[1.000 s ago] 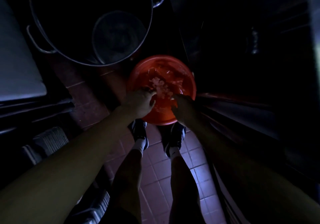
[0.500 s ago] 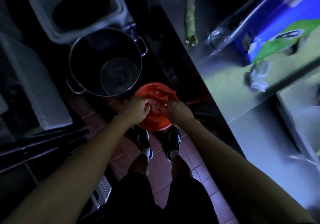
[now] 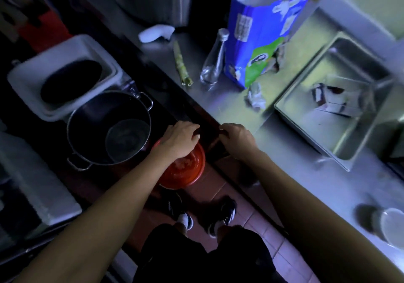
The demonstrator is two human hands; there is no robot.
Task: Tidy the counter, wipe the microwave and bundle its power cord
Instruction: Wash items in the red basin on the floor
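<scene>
Both hands are held over the red basin (image 3: pixel 185 171) on the floor, fingers curled, holding nothing visible. Crumpled paper (image 3: pixel 255 98) is seen far-right on the counter (image 3: pixel 295 173); right hand (image 3: pixel 237 137) nearer than left hand (image 3: pixel 179 140).

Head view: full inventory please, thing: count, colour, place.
paper bag: 1, blue and green, upright on counter
glass bottle: 1, clear, beside bag
crumpled paper: 1, white, counter, in front of bag
green stalk: 1, counter, left of bottle
metal tray: 1, steel, right of counter
red basin: 1, on floor
large pot: 1, steel, floor, left of basin
white tub: 1, behind pot
left hand: over basin
right hand: at counter edge
</scene>
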